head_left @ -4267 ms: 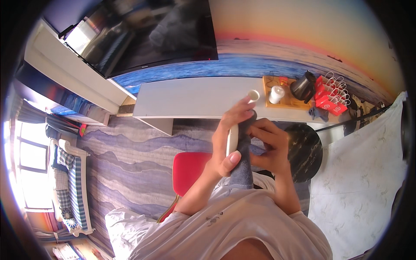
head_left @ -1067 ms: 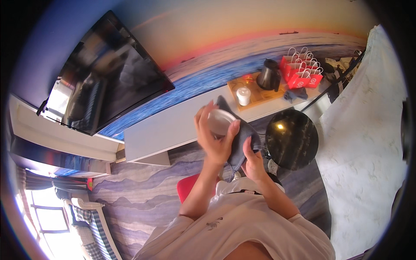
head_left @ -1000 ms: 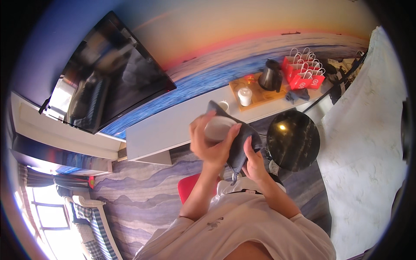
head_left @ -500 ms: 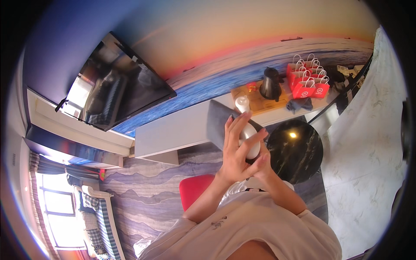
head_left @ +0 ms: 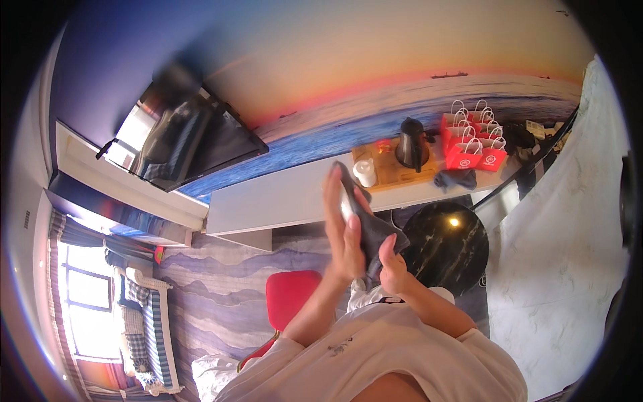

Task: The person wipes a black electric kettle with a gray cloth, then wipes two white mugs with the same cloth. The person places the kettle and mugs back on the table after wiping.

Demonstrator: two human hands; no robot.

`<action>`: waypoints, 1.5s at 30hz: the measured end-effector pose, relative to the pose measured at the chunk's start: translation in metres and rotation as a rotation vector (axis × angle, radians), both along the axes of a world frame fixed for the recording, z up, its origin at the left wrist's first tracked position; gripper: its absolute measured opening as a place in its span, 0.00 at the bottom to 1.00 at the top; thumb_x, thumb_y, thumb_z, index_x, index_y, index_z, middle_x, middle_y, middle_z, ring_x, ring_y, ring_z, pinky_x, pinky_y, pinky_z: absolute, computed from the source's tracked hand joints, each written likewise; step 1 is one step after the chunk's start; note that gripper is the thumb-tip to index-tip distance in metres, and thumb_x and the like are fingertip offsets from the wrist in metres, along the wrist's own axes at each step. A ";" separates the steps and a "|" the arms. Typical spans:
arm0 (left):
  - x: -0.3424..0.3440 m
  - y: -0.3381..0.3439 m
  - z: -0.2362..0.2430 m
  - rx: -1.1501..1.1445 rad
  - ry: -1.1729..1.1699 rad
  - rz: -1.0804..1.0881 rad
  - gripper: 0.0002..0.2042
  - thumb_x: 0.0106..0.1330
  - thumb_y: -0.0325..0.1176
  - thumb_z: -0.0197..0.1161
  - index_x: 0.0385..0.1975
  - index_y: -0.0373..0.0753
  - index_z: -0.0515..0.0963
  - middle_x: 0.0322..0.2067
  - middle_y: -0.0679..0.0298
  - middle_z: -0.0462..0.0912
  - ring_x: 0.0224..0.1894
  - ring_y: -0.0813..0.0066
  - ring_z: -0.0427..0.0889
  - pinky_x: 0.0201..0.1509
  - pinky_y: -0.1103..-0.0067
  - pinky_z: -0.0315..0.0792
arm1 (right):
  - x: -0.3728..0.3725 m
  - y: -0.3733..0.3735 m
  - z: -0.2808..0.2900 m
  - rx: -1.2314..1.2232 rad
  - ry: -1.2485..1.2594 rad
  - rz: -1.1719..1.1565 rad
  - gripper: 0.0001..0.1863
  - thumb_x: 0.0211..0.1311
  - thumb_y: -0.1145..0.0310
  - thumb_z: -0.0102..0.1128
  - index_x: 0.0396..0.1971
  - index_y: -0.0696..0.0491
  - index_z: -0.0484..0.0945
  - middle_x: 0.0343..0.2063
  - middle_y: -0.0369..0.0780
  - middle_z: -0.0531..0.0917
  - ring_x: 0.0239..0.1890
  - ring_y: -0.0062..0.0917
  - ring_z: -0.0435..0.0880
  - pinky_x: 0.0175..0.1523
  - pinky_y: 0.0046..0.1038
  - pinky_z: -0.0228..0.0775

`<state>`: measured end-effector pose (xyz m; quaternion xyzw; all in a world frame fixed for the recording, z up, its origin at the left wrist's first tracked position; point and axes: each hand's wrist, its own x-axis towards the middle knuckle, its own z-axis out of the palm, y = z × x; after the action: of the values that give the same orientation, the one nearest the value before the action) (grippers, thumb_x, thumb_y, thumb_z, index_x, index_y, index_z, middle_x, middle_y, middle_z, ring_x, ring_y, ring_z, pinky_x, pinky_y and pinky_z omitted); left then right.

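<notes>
In front of my body both hands are raised around a dark grey cloth (head_left: 376, 231). My left hand (head_left: 343, 244) is closed on a smooth white object (head_left: 345, 201), perhaps a cup. Only a bright strip of it shows between the fingers and the cloth, so its full shape is hidden. My right hand (head_left: 394, 269) grips the cloth from the other side, thumb up and fingers mostly covered by the fabric. The cloth lies against the white object.
Beyond my hands runs a long white counter (head_left: 268, 197). On it are a wooden tray (head_left: 388, 175), a white cup (head_left: 365, 173), a black kettle (head_left: 410, 144), red paper bags (head_left: 463, 157) and a dark cloth (head_left: 455, 179). A round black table (head_left: 447, 251) and red chair (head_left: 291, 301) flank me.
The white object has turned and now shows only as a narrow strip. My left fingers have swung to its left side, my right hand has drawn lower right, and the cloth is bunched between them.
</notes>
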<state>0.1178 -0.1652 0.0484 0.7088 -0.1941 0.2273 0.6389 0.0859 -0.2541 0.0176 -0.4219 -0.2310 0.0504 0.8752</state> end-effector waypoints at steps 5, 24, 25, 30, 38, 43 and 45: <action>-0.022 -0.016 -0.011 0.169 -0.141 0.145 0.32 0.69 0.45 0.43 0.65 0.26 0.49 0.65 0.38 0.47 0.69 0.45 0.45 0.69 0.63 0.42 | 0.015 -0.009 0.035 0.168 -0.021 0.070 0.45 0.66 0.35 0.26 0.69 0.58 0.39 0.69 0.40 0.49 0.69 0.25 0.50 0.69 0.26 0.40; 0.047 0.129 0.018 -0.548 -0.093 0.284 0.29 0.69 0.54 0.38 0.58 0.35 0.62 0.55 0.47 0.68 0.57 0.53 0.69 0.65 0.62 0.60 | 0.027 0.076 0.023 0.504 0.474 0.007 0.37 0.69 0.41 0.29 0.64 0.57 0.56 0.60 0.44 0.68 0.61 0.31 0.69 0.65 0.34 0.60; 0.046 0.132 0.016 -0.504 -0.128 0.266 0.29 0.69 0.54 0.38 0.58 0.35 0.62 0.55 0.47 0.67 0.58 0.53 0.68 0.65 0.62 0.60 | 0.029 0.080 0.023 0.513 0.518 -0.029 0.37 0.69 0.41 0.29 0.64 0.56 0.56 0.60 0.44 0.68 0.60 0.31 0.70 0.64 0.34 0.61; 0.022 0.123 -0.007 0.273 -0.181 0.030 0.28 0.66 0.47 0.49 0.58 0.30 0.67 0.64 0.42 0.58 0.66 0.45 0.58 0.68 0.61 0.50 | 0.018 0.130 0.013 0.216 0.348 -0.234 0.34 0.71 0.43 0.28 0.64 0.56 0.57 0.61 0.39 0.66 0.63 0.24 0.64 0.67 0.29 0.54; 0.027 0.164 -0.019 0.250 -0.301 -0.045 0.28 0.68 0.49 0.41 0.59 0.32 0.64 0.64 0.41 0.54 0.67 0.46 0.55 0.67 0.62 0.51 | 0.000 0.170 -0.012 0.166 0.263 -0.320 0.23 0.71 0.57 0.44 0.58 0.58 0.67 0.51 0.36 0.74 0.53 0.17 0.69 0.58 0.23 0.60; 0.038 0.200 -0.004 -0.136 -0.040 -0.185 0.32 0.67 0.52 0.36 0.62 0.29 0.58 0.64 0.48 0.57 0.67 0.58 0.56 0.68 0.66 0.49 | -0.019 0.201 0.001 -0.231 0.162 -0.264 0.30 0.69 0.51 0.43 0.60 0.60 0.64 0.51 0.42 0.74 0.53 0.20 0.69 0.57 0.26 0.60; 0.019 0.203 -0.003 -0.060 -0.145 -0.017 0.33 0.66 0.51 0.36 0.62 0.29 0.56 0.64 0.48 0.57 0.67 0.58 0.55 0.69 0.66 0.48 | -0.020 0.213 0.019 -0.214 0.046 -0.281 0.33 0.70 0.49 0.40 0.62 0.62 0.59 0.55 0.44 0.71 0.56 0.24 0.68 0.59 0.28 0.58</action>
<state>0.1363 0.0374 0.0457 0.6693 -0.2390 0.2781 0.6462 0.0659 -0.0415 0.0369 -0.5394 -0.1429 -0.0387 0.8289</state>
